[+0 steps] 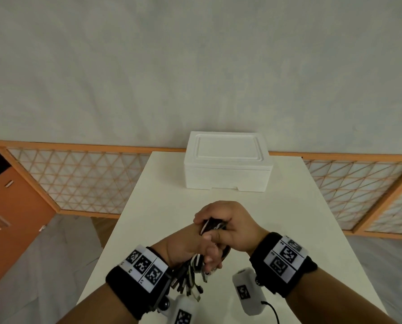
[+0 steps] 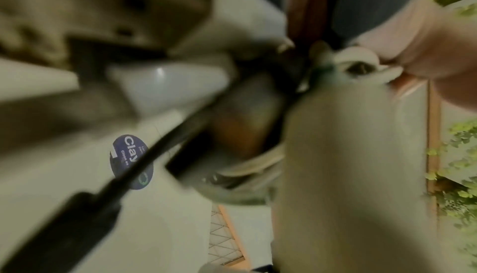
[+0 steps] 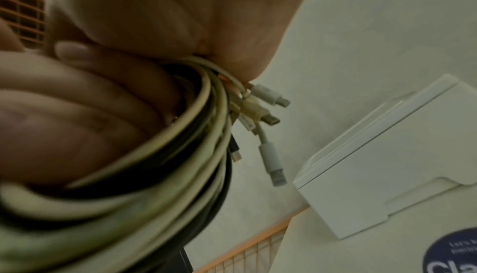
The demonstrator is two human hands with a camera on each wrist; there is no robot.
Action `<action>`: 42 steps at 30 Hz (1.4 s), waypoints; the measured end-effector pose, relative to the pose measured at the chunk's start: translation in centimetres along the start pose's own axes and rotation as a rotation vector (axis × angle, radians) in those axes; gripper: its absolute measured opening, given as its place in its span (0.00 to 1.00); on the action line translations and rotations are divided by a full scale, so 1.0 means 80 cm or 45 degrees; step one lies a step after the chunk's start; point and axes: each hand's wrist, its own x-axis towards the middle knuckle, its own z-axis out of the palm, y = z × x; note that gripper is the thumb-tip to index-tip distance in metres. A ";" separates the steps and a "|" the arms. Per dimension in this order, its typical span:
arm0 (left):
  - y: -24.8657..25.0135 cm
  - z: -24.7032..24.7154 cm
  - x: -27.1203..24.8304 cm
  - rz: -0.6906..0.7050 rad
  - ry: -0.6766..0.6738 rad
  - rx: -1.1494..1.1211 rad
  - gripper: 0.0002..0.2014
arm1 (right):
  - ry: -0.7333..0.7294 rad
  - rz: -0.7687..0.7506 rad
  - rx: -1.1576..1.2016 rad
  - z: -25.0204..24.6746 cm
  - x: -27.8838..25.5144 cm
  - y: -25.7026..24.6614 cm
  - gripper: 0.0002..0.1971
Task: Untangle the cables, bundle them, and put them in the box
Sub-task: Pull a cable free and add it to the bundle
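Both hands meet over the near middle of the white table point(image 1: 289, 206). My right hand point(image 1: 228, 220) curls over the top of a bundle of black and white cables point(image 1: 213, 226) and grips it. My left hand point(image 1: 195, 246) grips the same bundle lower down, and several plug ends point(image 1: 190, 284) hang below it. In the right wrist view the coiled cables point(image 3: 180, 165) wrap round my fingers point(image 3: 77, 114), with white connectors point(image 3: 271, 155) dangling. The left wrist view is blurred, showing a black cable point(image 2: 144, 157). The white foam box point(image 1: 227, 160) stands lid-on at the table's far edge.
An orange-framed lattice screen point(image 1: 78, 176) runs behind the table on both sides. A round dark-blue sticker point(image 2: 130, 161) lies on the table top. The wall behind is plain.
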 end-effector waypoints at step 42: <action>-0.047 -0.024 0.044 -0.161 0.679 -0.224 0.10 | 0.174 0.791 -0.355 0.013 -0.007 0.064 0.33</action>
